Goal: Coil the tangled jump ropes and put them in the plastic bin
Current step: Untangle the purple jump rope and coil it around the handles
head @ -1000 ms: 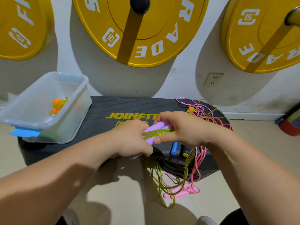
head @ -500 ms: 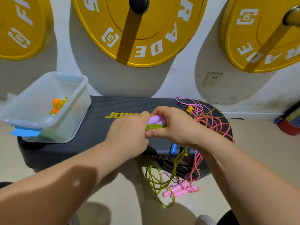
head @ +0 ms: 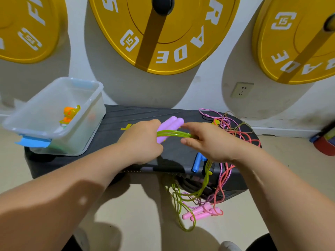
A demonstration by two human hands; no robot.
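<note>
My left hand (head: 143, 142) grips two purple jump rope handles (head: 171, 125) held side by side above the black step platform (head: 116, 122). Several turns of green rope (head: 174, 134) cross the handles and run to my right hand (head: 210, 142), which pinches the strands. More green rope (head: 183, 201) hangs off the platform's front edge toward the floor. A tangle of pink, red and brown ropes (head: 230, 127) lies at the platform's right end. The clear plastic bin (head: 76, 140) stands on the platform's left end with an orange-handled rope (head: 69, 113) inside.
Blue handles (head: 197, 162) lie near the platform's front edge under my right wrist. Pink handles (head: 201, 212) dangle low near the floor. Yellow weight plates (head: 163, 33) hang on the wall behind. A red object (head: 324, 144) sits at the right edge.
Both hands rose and moved away from me over the platform. My right hand slid rightward off the handles along the green rope, and the handle ends now show.
</note>
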